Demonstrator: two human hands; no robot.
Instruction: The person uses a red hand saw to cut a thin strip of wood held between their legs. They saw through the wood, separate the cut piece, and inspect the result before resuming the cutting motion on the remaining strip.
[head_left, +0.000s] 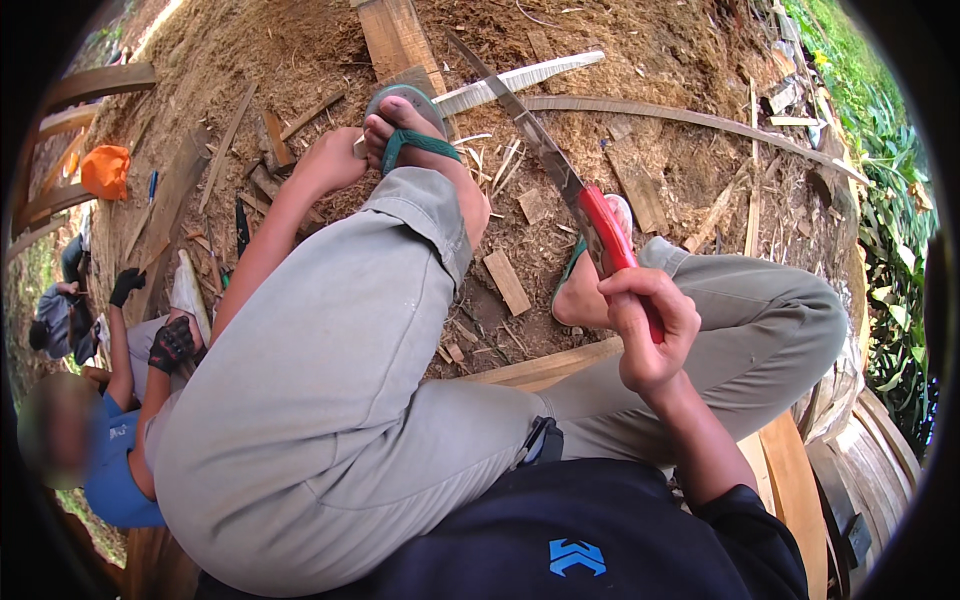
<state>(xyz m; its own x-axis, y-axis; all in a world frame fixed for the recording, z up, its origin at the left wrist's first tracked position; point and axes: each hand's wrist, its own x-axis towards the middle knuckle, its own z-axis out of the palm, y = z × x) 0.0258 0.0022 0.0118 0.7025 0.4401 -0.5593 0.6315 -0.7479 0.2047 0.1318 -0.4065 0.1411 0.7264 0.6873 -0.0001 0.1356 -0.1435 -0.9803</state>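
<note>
My right hand grips the red handle of a long knife, its blade pointing up and away over the ground. That blade crosses a pale flat strip of wood lying near my left foot. My left hand reaches down beside my left foot, which wears a green sandal; what its fingers touch is hidden. I sit with both knees bent in grey trousers.
Sawdust and wood offcuts cover the ground. A long curved wooden strip lies at the back. A seated person in blue with black gloves is at the left. An orange bag lies far left. Plants grow at right.
</note>
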